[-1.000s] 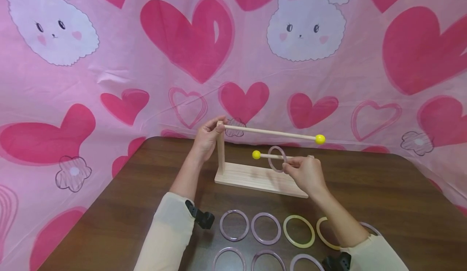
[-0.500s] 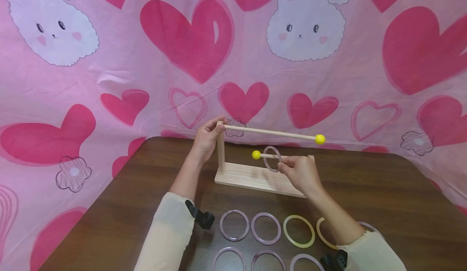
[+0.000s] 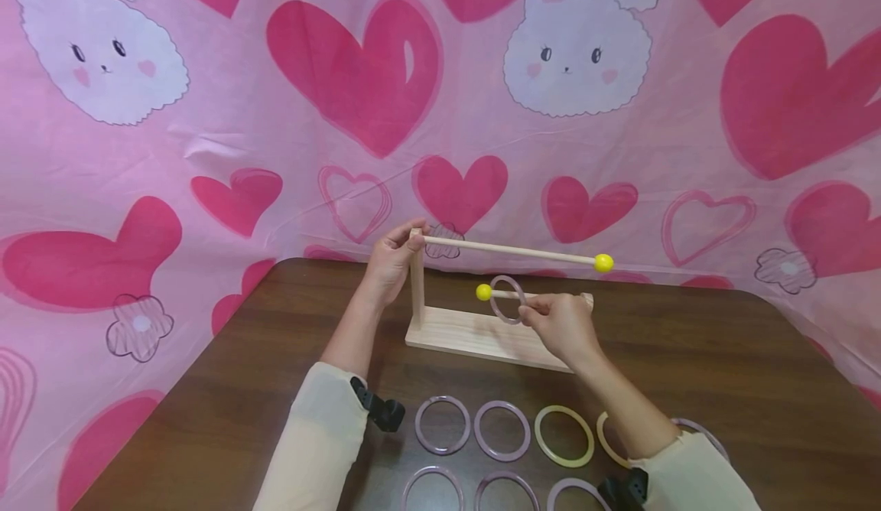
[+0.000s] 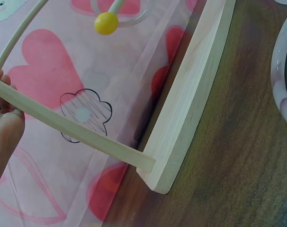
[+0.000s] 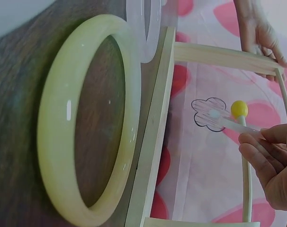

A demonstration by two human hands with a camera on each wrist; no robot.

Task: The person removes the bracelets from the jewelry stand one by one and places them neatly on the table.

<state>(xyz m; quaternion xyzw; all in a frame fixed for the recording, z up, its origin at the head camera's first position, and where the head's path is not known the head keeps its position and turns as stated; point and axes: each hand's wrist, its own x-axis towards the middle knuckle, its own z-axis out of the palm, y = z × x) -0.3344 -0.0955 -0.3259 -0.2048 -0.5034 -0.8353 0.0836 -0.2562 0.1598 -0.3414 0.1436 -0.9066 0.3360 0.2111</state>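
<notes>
A wooden stand (image 3: pixel 482 335) has two posts and two horizontal rods with yellow ball ends. My left hand (image 3: pixel 388 266) grips the top of its left post, thumb in front and fingers behind. A pale purple bangle (image 3: pixel 505 277) hangs upright at the lower rod, close to that rod's yellow ball (image 3: pixel 484 292), and seems to encircle the rod. My right hand (image 3: pixel 567 329) pinches the bangle's right edge between thumb and fingers. In the right wrist view the bangle (image 5: pixel 236 126) appears edge-on just below the ball. The right post is mostly hidden behind my right hand.
Several bangles lie in rows on the dark wooden table (image 3: pixel 227 411) in front of the stand, among them a yellow bangle (image 3: pixel 564 437) and a purple bangle (image 3: pixel 502 431). My right forearm covers part of another yellow one. A pink heart-print cloth (image 3: pixel 310 98) hangs behind.
My right hand has slid the bangle left along the lower rod, nearer the yellow ball. My left hand and the stand have stayed in place.
</notes>
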